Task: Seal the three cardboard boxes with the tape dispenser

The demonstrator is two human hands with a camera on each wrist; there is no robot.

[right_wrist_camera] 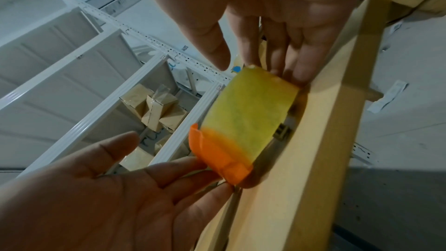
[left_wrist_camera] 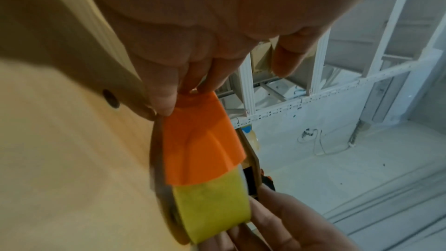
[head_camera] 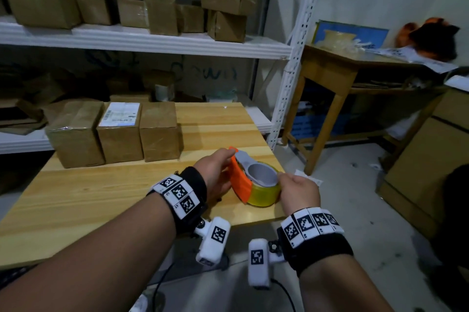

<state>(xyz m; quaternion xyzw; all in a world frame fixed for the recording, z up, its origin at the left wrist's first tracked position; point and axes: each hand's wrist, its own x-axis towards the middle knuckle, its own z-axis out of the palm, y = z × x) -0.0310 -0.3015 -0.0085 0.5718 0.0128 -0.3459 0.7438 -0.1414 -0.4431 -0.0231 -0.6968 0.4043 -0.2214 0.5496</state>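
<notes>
Three brown cardboard boxes [head_camera: 76, 134] [head_camera: 119, 131] [head_camera: 160, 131] stand in a row at the back left of the wooden table [head_camera: 101, 189]. The tape dispenser [head_camera: 256, 179] lies on its side near the table's front right corner, with an orange guard, a grey core and a yellow roll. My left hand [head_camera: 218, 167] touches the orange guard [left_wrist_camera: 200, 140] with straight fingertips, thumb held apart. My right hand [head_camera: 297, 189] rests its straight fingers [right_wrist_camera: 289, 60] against the roll's [right_wrist_camera: 251, 110] right edge, thumb just off it. The boxes' top seams are not clear from here.
White metal shelving [head_camera: 152, 40] behind the table holds several cardboard boxes on two levels. A small wooden side table [head_camera: 330, 70] with clutter stands to the right. A large carton [head_camera: 426, 159] sits on the floor at far right. The table's right edge lies just beside the dispenser.
</notes>
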